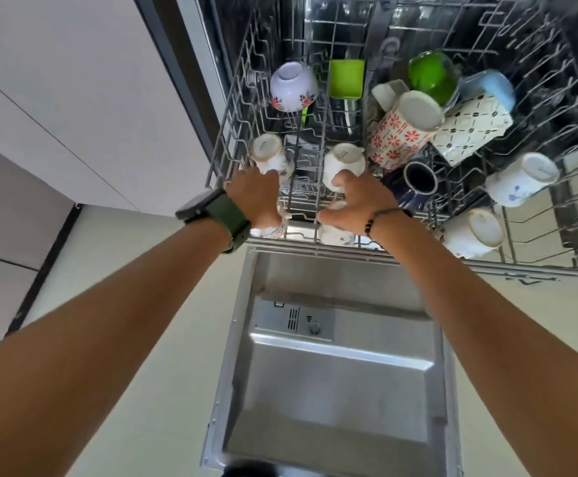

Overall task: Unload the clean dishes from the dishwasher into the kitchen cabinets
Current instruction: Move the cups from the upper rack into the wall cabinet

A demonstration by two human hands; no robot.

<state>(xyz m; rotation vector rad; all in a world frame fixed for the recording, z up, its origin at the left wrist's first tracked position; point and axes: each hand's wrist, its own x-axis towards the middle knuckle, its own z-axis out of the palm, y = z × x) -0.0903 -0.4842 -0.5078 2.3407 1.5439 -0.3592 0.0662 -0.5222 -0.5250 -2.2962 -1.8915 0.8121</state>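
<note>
The dishwasher's upper rack (233,132) is pulled out over the open door (332,390) and holds several upside-down cups and bowls. At the front row my left hand (256,196) curls down over a small white cup (269,231), most of which it hides. My right hand (358,206) curls round another white cup (336,234) beside it. Just behind them stand two more white cups (268,154) (344,163).
Farther back sit a flowered white bowl (292,86), a green square container (346,78), a green bowl (432,75), a red-flowered mug (401,132), a patterned mug (470,132) and a dark blue mug (418,182). More white cups (519,179) (473,234) lie at the right. White cabinet fronts (57,98) stand left.
</note>
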